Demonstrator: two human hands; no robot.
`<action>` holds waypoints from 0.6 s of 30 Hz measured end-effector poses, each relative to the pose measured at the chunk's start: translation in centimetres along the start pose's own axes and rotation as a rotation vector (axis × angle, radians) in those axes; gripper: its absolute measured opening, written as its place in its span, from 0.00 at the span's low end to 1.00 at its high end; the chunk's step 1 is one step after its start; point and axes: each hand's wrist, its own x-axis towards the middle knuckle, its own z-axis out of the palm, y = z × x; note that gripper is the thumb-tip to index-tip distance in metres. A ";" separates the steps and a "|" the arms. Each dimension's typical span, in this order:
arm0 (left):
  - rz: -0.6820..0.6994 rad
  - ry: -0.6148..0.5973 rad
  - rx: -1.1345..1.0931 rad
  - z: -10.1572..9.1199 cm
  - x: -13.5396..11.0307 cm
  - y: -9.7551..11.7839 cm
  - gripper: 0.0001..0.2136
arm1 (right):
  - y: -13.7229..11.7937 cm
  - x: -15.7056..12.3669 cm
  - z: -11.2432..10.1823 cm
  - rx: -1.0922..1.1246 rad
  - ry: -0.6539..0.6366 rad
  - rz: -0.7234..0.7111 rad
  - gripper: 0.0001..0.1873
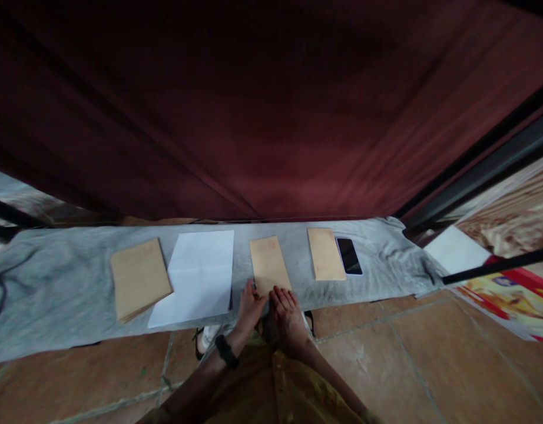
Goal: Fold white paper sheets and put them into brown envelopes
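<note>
A brown envelope [268,262] lies on a grey cloth [68,282] in front of me. My left hand [249,307] and my right hand [287,312] both rest at its near edge, fingers curled down onto the paper. A dark band sits on my left wrist. Left of the envelope lies a white sheet of paper [196,275] with fold creases. Further left is a stack of brown envelopes [139,278]. To the right lie another brown envelope [325,253] and a black phone [349,256].
A dark red curtain [262,118] hangs behind the cloth. Terracotta floor tiles [408,365] lie in front. At the right are a white sheet [457,250], a colourful printed sheet [514,300] and a black bar [496,265].
</note>
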 end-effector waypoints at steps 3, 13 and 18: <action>-0.179 0.012 -0.135 -0.3 0.3 1.1 0.32 | -0.1 0.1 0.4 -0.007 0.012 0.013 0.30; -0.112 -0.181 -0.473 0.3 -1.1 6.1 0.23 | 0.1 1.6 -0.8 0.106 0.155 0.216 0.29; -0.171 -0.168 -0.450 -0.1 -1.9 7.5 0.33 | 0.7 3.4 -3.8 0.618 0.350 0.576 0.17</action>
